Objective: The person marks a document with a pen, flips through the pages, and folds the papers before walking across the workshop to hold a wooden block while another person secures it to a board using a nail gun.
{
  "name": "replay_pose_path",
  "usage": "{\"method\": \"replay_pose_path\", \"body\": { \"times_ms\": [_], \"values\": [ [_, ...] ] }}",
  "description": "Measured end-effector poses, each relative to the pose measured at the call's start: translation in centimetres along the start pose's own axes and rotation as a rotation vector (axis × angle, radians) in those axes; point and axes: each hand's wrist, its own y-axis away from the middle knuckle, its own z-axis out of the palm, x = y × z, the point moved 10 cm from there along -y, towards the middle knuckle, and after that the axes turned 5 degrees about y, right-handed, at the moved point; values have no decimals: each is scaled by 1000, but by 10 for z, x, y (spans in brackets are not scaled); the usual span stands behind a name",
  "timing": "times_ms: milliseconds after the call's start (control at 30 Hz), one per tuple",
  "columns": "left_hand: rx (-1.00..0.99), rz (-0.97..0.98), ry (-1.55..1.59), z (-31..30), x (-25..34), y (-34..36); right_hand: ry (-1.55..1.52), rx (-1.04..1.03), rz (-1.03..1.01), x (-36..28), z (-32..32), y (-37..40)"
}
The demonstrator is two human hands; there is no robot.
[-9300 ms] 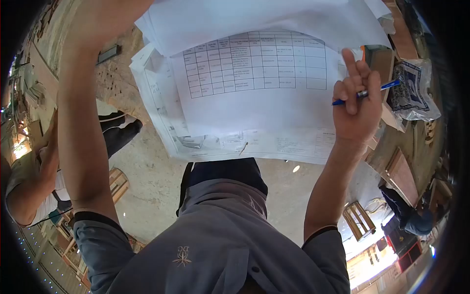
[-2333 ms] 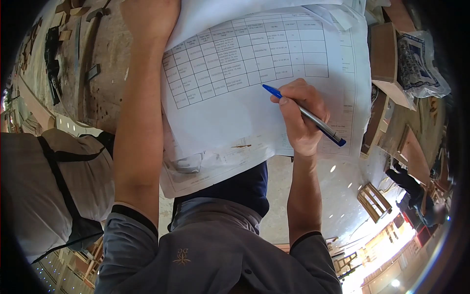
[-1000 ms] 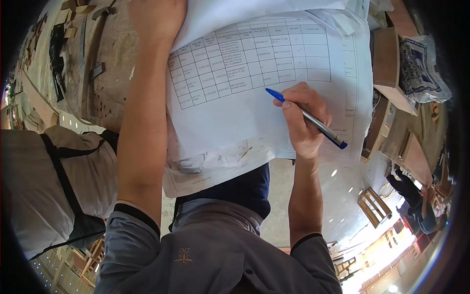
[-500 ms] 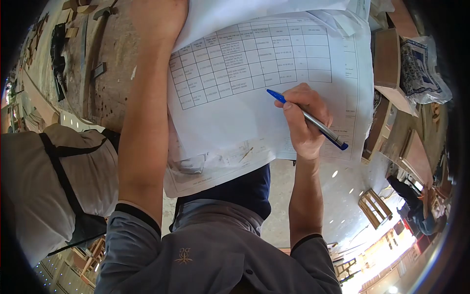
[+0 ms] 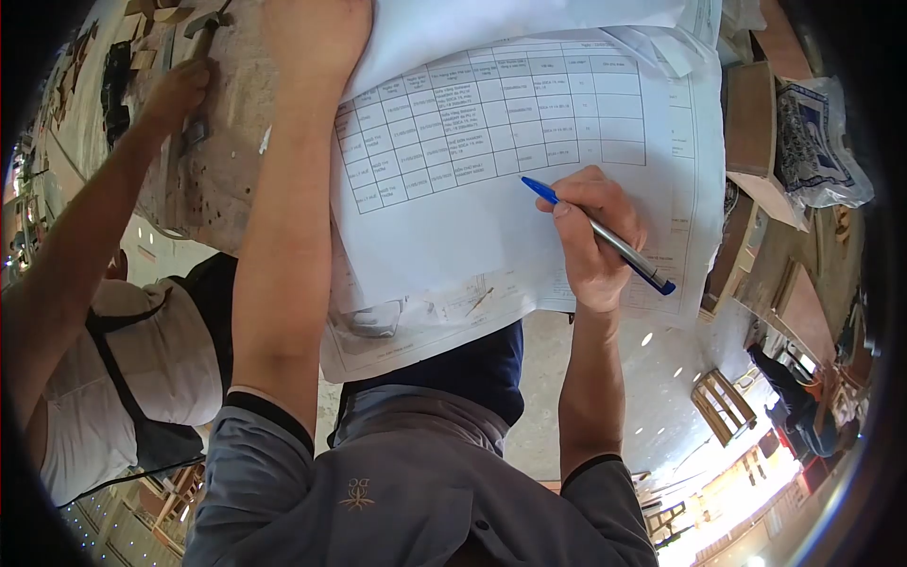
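Observation:
My right hand (image 5: pixel 602 236) holds a blue and silver ballpoint pen (image 5: pixel 619 248) over a printed sheet with a table (image 5: pixel 425 241). The blue end points up and left, just below the lower rows of the table. My left hand (image 5: pixel 319 33) is at the top edge, by a page folded up (image 5: pixel 510 21) over the sheet; its fingers are out of view. Other sheets, one with a drawing (image 5: pixel 444 326), lie under the printed table.
At left, a co-worker's hand (image 5: pixel 179 90) is on a hammer (image 5: pixel 201 26) on the wooden workbench (image 5: pixel 222 213). Wood offcuts (image 5: pixel 142 59) lie near it. At right are a wooden box (image 5: pixel 753 123), a plastic-wrapped packet (image 5: pixel 817 142) and a wooden stool (image 5: pixel 723 406).
A co-worker's arm has come in from the left, and its hand is now on the hammer. My hands and the papers have shifted slightly right in view.

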Motion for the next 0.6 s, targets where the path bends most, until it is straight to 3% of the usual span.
{"method": "replay_pose_path", "body": {
  "times_ms": [600],
  "values": [
    [-4, -14, 1, 3, -4, 1, 9, -11, -24, 0, 1, 0]
  ]
}}
